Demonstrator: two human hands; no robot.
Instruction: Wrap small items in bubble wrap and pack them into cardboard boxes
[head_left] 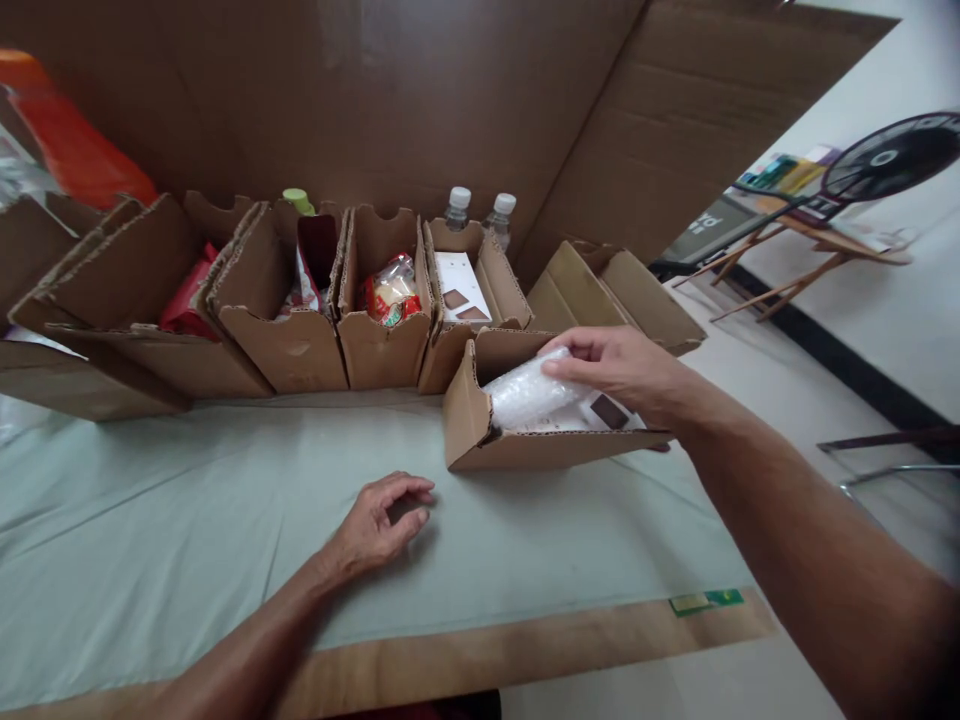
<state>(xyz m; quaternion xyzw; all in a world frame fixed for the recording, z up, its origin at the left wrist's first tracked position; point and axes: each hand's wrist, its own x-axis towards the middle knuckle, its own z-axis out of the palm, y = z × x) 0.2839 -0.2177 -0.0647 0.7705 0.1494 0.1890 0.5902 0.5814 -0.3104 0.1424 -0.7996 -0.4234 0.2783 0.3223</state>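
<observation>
My right hand (600, 365) pinches the right end of a roll of bubble wrap (529, 390), which lies in the mouth of a low cardboard box (469, 425). Under the wrap, a white printed packet (581, 415) with a dark square shows in the same box. My left hand (386, 515) rests over the pale green cloth (225, 520), to the left of and nearer than that box. Its fingers are curved and apart, with nothing between them.
Behind stand several cardboard bins (289, 350) holding packets, among them a red and clear one (394, 290). Two capped bottles (459, 205), an orange container (82, 150) and a tall cardboard panel (375, 100) rise behind. A green strip (705, 601) lies at the wooden front edge.
</observation>
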